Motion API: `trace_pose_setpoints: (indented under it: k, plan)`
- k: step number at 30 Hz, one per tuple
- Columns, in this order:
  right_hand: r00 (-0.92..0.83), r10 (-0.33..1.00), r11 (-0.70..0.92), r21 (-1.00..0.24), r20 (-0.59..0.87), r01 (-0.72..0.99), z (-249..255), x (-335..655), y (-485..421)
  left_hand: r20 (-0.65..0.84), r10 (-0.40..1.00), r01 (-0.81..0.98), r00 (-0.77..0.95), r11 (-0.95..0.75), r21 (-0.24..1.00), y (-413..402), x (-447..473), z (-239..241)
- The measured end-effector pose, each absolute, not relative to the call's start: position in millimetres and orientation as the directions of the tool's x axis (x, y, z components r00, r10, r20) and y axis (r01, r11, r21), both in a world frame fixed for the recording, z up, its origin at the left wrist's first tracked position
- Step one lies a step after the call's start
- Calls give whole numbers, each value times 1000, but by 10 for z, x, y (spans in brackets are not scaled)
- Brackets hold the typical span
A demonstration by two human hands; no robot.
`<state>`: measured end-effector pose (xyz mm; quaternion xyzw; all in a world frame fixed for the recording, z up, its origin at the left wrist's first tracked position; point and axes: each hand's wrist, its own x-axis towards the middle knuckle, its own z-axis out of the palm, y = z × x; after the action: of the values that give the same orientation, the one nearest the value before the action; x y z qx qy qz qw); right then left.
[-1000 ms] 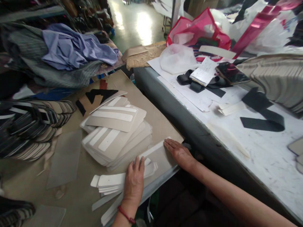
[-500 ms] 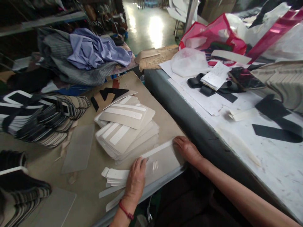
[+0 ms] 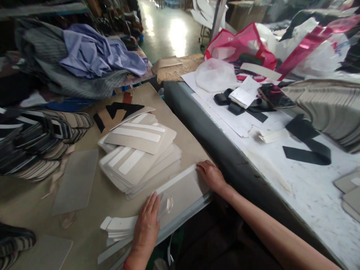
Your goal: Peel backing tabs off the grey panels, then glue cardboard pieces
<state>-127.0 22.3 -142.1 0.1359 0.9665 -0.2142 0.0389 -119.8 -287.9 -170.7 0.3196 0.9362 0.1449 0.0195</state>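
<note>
Where the broad tan tabletop (image 3: pixel 185 144) spread: a fanned stack of beige, round-cornered panels (image 3: pixel 146 168) sat just beyond the hands.
Flat beige rectangular panel (image 3: pixel 184 193): lay at the near edge, a long white strip (image 3: pixel 176 179) along its far side.
Left hand (image 3: pixel 147 219): flat, fingers together, no grip visible; it had slid away from the right, baring more strip, probably smoothed down there!
Right hand (image 3: pixel 212 175): fingers bent at the strip's end, hold impossible to tell.
Handwriting on the small white paper pad (image 3: pixel 245 93): too blurred to read.

Beige panel (image 3: pixel 185 191) appears smooth and matt, white strips (image 3: pixel 122 224) likewise matt, translucent sheet (image 3: pixel 75 182) smooth and plastic-like, lavender cloth (image 3: pixel 91 52) matt and creased, floor (image 3: pixel 160 35) glossy
</note>
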Motion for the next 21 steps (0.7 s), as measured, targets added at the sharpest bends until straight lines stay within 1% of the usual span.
trace_pose_setpoints:
  k: [5,7,9,12,17,21]
  plan:
    - [-920,332,866,-319,-206,384,-1413,-1404,153,33,595,574,-803,758,309,-2871,-1239,-1673]
    - [-914,338,875,-284,-224,393,-1407,-1442,151,28,597,573,-802,756,316,-2870,-1253,-1660]
    - [-921,315,894,-256,-229,369,-1395,-1457,158,24,600,575,-800,754,317,-2867,-1256,-1646]
    - [-953,211,938,-228,-215,259,-1370,-1430,174,15,601,573,-799,755,317,-2853,-1243,-1621]
    - [-971,-64,980,-197,-230,-18,-1344,-1355,202,-29,585,547,-810,773,321,-2823,-1220,-1574]
    - [-952,-178,979,-143,-248,-146,-1349,-1361,202,-58,573,523,-818,781,343,-2820,-1218,-1551]
